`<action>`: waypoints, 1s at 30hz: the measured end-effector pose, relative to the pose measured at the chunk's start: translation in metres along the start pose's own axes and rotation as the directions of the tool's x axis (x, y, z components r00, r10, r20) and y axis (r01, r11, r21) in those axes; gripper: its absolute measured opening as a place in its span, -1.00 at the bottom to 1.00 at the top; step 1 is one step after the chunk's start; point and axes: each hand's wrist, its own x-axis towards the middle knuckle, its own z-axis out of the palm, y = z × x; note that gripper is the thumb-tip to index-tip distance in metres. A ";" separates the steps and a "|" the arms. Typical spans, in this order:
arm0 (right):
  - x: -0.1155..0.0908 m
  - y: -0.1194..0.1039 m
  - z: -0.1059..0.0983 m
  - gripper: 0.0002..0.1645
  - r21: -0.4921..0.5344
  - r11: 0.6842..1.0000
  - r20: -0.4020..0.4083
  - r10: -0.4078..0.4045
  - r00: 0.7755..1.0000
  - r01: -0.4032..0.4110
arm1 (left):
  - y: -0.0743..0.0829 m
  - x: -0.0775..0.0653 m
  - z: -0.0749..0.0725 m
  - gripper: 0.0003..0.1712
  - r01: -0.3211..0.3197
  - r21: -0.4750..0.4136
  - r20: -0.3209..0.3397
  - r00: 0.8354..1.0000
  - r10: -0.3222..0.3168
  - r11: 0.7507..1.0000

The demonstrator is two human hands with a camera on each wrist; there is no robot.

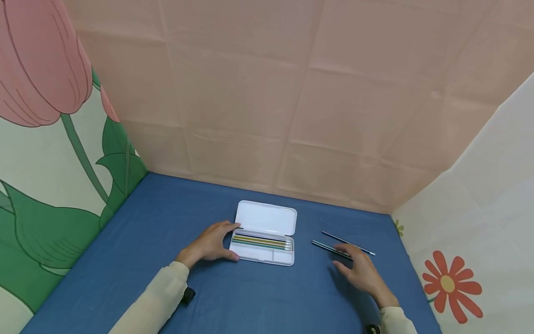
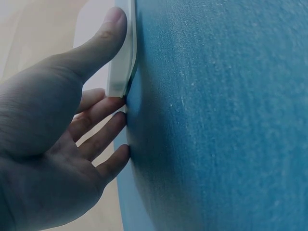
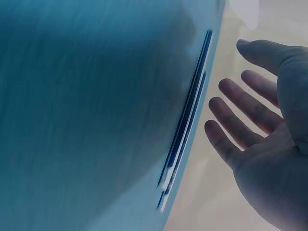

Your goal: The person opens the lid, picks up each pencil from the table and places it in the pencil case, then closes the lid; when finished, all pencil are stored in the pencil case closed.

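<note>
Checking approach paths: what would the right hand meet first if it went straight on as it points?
The right hand would probably first meet the nearer pencils, partly covered by it in the head view; it looks raised, so it might pass over them. Depth is unclear.

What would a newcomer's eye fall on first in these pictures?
In the head view, probably the open white case near the middle of the blue cloth, with pencils inside and the left hand at its left end. Next, the right hand over loose pencils further right. A big pink tulip fills the upper left.
</note>
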 end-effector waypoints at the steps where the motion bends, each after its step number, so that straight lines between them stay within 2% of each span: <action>1: -0.002 0.003 -0.002 -0.45 0.001 1.000 -0.002 0.005 1.000 -0.005 | 0.000 0.000 0.000 0.20 0.000 0.001 0.000 1.000 0.000 1.000; 5: -0.007 0.015 -0.010 -0.47 0.012 1.000 -0.010 0.015 1.000 -0.015 | 0.001 0.001 0.000 0.20 0.000 -0.001 0.000 1.000 0.000 1.000; 12: -0.017 0.031 -0.018 -0.49 -0.049 0.998 -0.038 0.024 0.999 -0.026 | 0.002 0.002 -0.001 0.19 -0.007 0.006 -0.003 1.000 0.007 1.000; 16: -0.020 0.038 -0.021 -0.50 -0.050 0.997 -0.029 0.051 0.998 -0.053 | 0.001 0.001 -0.001 0.20 -0.001 0.014 -0.002 1.000 0.001 1.000; 23: -0.023 0.043 -0.022 -0.54 -0.061 0.995 -0.017 0.082 0.997 -0.082 | 0.001 0.000 0.000 0.19 -0.002 0.016 -0.005 1.000 0.002 1.000; 30: -0.024 0.047 -0.019 -0.56 -0.078 0.995 -0.044 0.052 0.998 -0.055 | 0.000 0.002 0.001 0.19 0.000 0.002 -0.003 1.000 0.000 1.000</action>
